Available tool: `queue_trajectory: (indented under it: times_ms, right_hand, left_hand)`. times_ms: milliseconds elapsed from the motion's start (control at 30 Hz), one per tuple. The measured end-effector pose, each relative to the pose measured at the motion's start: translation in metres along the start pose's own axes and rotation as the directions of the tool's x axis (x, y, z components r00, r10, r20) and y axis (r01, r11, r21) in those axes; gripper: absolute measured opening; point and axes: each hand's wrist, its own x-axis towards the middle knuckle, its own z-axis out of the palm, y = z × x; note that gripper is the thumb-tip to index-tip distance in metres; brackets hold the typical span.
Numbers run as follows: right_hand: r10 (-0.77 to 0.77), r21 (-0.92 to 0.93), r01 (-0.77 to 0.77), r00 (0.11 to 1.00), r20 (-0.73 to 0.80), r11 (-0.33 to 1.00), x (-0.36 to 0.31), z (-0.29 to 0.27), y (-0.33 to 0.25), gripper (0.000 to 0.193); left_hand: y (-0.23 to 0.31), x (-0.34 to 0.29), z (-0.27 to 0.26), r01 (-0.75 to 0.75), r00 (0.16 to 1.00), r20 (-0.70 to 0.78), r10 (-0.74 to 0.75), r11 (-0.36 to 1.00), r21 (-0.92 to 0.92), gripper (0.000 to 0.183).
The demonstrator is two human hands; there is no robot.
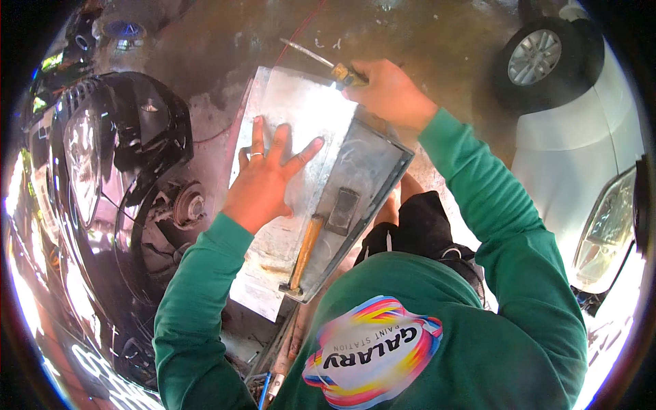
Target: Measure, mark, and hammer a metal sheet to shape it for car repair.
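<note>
My left hand (263, 176) lies flat with fingers spread on a grey sheet-metal panel (294, 116), pressing it down. A ring shows on one finger. My right hand (391, 90) grips a yellow-handled tool (345, 74) whose thin metal rod sticks out to the upper left past the panel's far edge. A bright glare sits on the panel just by the tool. A hammer with an orange wooden handle (304, 254) and a dark rectangular block (342, 210) rest in the panel's folded lower right part. Both arms wear green sleeves.
A black car (130, 184) with its wheel off and brake hub (188, 207) exposed stands at left. A white car (581, 157) with a black tyre (536, 58) is at right. Bare concrete floor (424, 34) lies beyond. Pipes and scrap lie below the panel.
</note>
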Motion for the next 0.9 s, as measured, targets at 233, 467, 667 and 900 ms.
queue_trajectory:
  times_ms: [233, 467, 667, 900]
  right_hand:
    - [0.131, 0.177, -0.138, 0.99, 0.05, 0.975, 0.0, 0.002, -0.006, 0.033]
    - [0.085, 0.225, -0.087, 0.996, 0.017, 0.97, 0.001, 0.008, -0.005, 0.027]
    - [0.14, 0.272, -0.153, 0.988, 0.067, 0.95, 0.001, 0.007, -0.017, 0.019]
    - [0.085, 0.194, -0.086, 0.996, 0.011, 0.977, 0.0, 0.008, -0.013, 0.03]
  left_hand:
    - [-0.002, -0.007, 0.015, 0.07, 0.981, -0.157, -0.11, 0.968, -0.241, 0.134]
    - [0.001, -0.005, 0.023, 0.113, 0.963, -0.201, -0.179, 0.947, -0.3, 0.129]
    - [0.002, -0.006, 0.039, 0.112, 0.943, -0.276, -0.188, 0.956, -0.272, 0.13]
    - [0.013, -0.013, 0.054, 0.224, 0.864, -0.345, -0.367, 0.894, -0.389, 0.133]
